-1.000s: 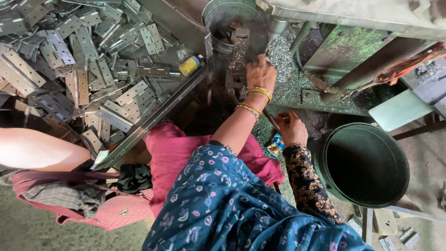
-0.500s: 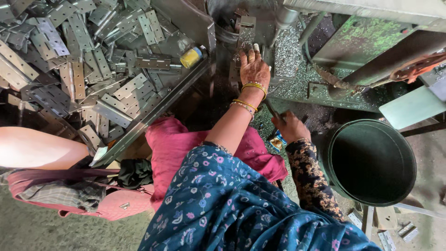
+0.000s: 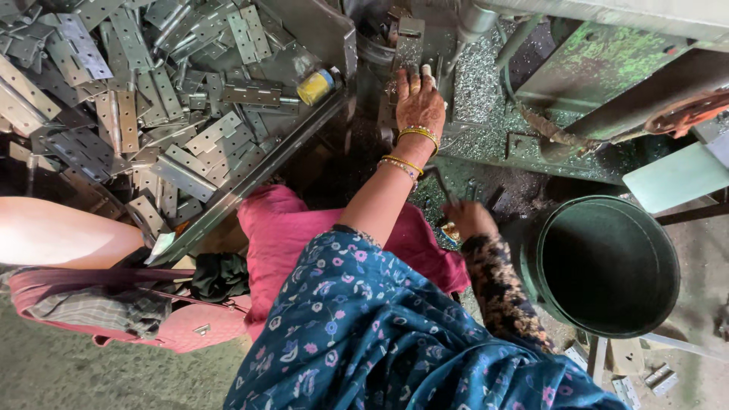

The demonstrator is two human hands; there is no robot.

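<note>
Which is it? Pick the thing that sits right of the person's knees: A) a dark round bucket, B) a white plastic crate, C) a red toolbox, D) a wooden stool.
A: a dark green round bucket stands open and looks empty, just right of the right hand.

So the metal tray (image 3: 250, 178) on the left is carrying a huge loose heap of flat steel hinges (image 3: 137, 99), all lying crisscross on top of each other, and a little yellow can (image 3: 316, 86) is sitting at the heap's right edge. The machine bed (image 3: 524, 140) next to it is wearing a thick layer of shiny metal shavings (image 3: 478, 76). Down on the gritty floor (image 3: 699, 250) a dark green bucket (image 3: 607, 266) is standing upright, and a pink bag (image 3: 114, 319) is lying at lower left.
</note>
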